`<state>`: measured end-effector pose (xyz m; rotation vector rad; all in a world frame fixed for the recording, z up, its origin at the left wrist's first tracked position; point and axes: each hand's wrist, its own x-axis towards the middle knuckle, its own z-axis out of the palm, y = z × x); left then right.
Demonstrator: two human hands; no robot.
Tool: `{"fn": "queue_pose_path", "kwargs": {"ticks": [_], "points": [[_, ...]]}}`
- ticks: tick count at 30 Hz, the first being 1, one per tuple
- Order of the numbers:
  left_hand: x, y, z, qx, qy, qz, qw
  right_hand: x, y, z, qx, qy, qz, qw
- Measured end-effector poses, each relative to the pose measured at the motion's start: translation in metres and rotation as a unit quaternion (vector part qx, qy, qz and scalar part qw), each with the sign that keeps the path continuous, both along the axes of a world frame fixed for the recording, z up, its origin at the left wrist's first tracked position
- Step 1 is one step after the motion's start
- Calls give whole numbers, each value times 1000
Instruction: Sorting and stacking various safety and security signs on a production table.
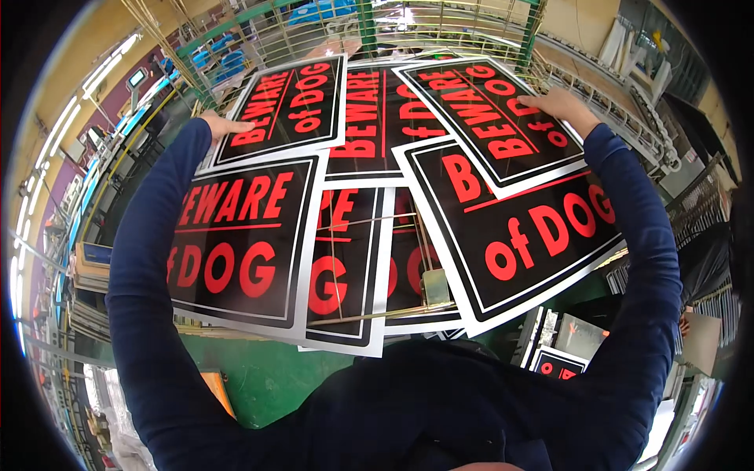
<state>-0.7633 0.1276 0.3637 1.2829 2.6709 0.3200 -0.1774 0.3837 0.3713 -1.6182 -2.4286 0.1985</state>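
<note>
Black printed sheets with white borders and red lettering lie overlapping before me on a wire rack [377,315]. At the far left, my left hand [222,125] grips the left edge of one sheet [280,109], thumb on its printed face. My right hand [556,106] holds the right edge of the far right sheet [465,115], which lies slanted over a larger-looking near right sheet [518,229]. A near left sheet [235,235] is below my left hand, partly behind my sleeve. Between them, more sheets [365,118] show beneath thin wires. The fingers under both held sheets are hidden.
Green posts [366,26] with wire shelves rise behind the sheets. More wire racks [636,118] stand at the right. Stacked boards [91,268] are at the left. Another printed sheet [556,362] lies low at the right, above the green floor [277,377]. Part of another person's hand [684,324] shows at the right.
</note>
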Motion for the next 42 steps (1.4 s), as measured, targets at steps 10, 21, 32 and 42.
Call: {"fn": "queue_pose_path", "kwargs": {"ticks": [10, 21, 32, 42], "points": [[-38, 4, 27, 422, -233, -39, 875, 13, 24, 48, 51, 302, 18, 952], [34, -33, 74, 549, -83, -98, 826, 56, 17, 102, -128, 406, 42, 904], [43, -120, 189, 388, -144, -308, 857, -16, -52, 8, -58, 40, 166, 984], [38, -168, 58, -43, -258, -227, 938, -3, -45, 22, -2, -46, 234, 971]]}}
